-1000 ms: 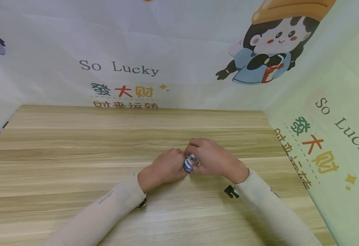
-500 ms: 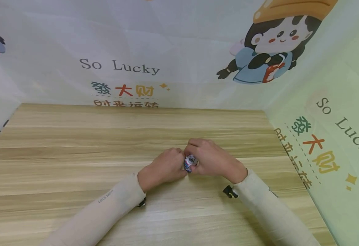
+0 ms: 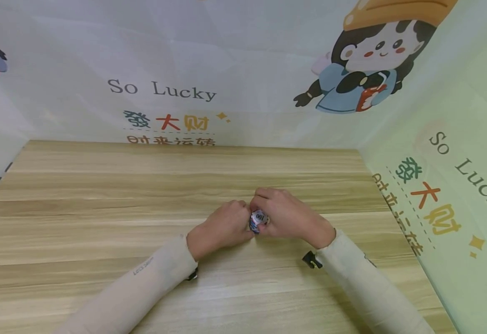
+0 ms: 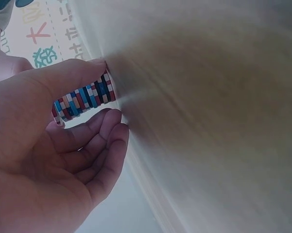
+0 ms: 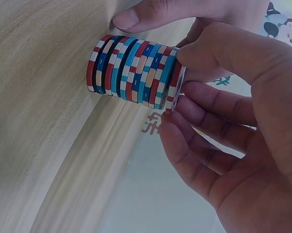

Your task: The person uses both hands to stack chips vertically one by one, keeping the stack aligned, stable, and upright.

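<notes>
A stack of several poker chips (image 5: 128, 70), edges in red, white, blue and black, stands upright on the table. Its top chip (image 3: 259, 216) reads "100" in the head view. My left hand (image 3: 224, 225) holds the lower stack from the left, its thumb (image 5: 128, 19) by the base. In the left wrist view its other fingers (image 4: 114, 145) are curled, and where they meet the chips is hidden. My right hand (image 3: 289, 215) pinches the red-and-white top chip between thumb and fingertips. That chip sits slightly skewed on the stack in the right wrist view.
The wood-grain table (image 3: 122, 195) spreads around both hands. Pale printed sheets stand along its sides, with a back sheet (image 3: 247, 93) and a right sheet (image 3: 456, 162). A black buckle (image 3: 312, 260) hangs by the right sleeve.
The top chip's "100" face lies flatter and straighter over the stack than a second ago. Both hands have stayed almost in place.
</notes>
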The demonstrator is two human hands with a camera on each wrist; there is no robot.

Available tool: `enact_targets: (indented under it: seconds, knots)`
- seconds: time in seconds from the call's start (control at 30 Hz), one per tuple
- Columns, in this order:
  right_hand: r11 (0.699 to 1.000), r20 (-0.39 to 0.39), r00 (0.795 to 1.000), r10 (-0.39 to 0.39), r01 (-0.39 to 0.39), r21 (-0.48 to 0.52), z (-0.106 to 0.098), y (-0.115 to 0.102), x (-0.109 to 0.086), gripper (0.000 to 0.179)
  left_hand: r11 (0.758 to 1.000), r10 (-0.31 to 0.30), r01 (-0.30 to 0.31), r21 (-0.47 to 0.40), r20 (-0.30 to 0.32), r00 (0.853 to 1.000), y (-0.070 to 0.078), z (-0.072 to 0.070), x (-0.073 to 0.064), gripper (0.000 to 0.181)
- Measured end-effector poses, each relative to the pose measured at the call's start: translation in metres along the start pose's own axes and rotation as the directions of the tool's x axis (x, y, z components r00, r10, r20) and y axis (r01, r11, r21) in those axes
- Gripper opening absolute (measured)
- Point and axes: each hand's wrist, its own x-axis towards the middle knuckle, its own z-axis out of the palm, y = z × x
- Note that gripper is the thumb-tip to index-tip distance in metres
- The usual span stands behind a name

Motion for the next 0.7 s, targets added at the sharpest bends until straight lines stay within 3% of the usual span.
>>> enact_targets:
  seconds: [0.4, 0.43, 0.5, 0.63, 0.67, 0.7]
  knots:
    - [1.000, 0.007, 1.000, 0.026, -0.026, 0.015, -0.001, 0.002, -0.002, 0.030, 1.000, 0.021, -0.021, -0.021, -0.026, 0.999, -0.004, 0.001, 0.000, 0.026]
    - [1.000, 0.000, 1.000, 0.027, -0.027, 0.009, 0.000, 0.002, -0.003, 0.030, 0.999, 0.036, -0.037, -0.017, -0.043, 0.998, -0.011, 0.010, 0.001, 0.026]
    - [1.000, -0.019, 1.000, 0.025, -0.025, -0.002, -0.001, 0.002, -0.005, 0.030, 0.999, 0.037, -0.038, -0.025, -0.041, 0.998, -0.013, 0.010, -0.001, 0.027]
    - [0.999, -0.067, 0.997, 0.026, -0.029, -0.045, -0.001, 0.004, -0.011, 0.034, 1.000, -0.004, 0.004, -0.012, -0.025, 1.000, -0.015, 0.004, -0.007, 0.039]
    - [0.998, -0.078, 0.997, 0.026, -0.030, -0.057, -0.001, 0.005, -0.013, 0.035, 1.000, -0.029, 0.029, -0.010, -0.012, 1.000, -0.008, -0.007, -0.011, 0.043]
    - [0.997, -0.090, 0.996, 0.025, -0.031, -0.070, -0.001, 0.005, -0.015, 0.036, 0.999, -0.038, 0.038, 0.008, -0.019, 0.999, -0.008, -0.010, -0.014, 0.047]
